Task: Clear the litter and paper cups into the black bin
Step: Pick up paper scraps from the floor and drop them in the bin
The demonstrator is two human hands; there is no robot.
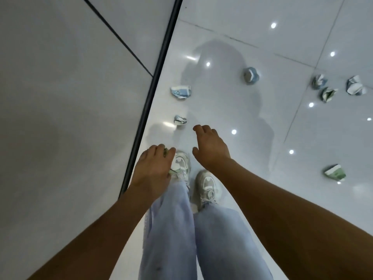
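Glossy white floor (222, 27), you standing by the wall (60, 98). Your left hand (153, 168) has its fingers (159, 152) clenched round a green crumpled cup (166, 152), held above your left shoe (181, 164). Your right hand (210, 146) hangs released, fingers loosely bent, holding nothing, near a small blue wad (180, 120) on the floor. 1 more blue cup (180, 92) lies beyond it by the wall. 1 cup (250, 75) sits mid-floor; 3 cluster far right; 1 green cup (335, 172) lies apart, right. Bin not in view.
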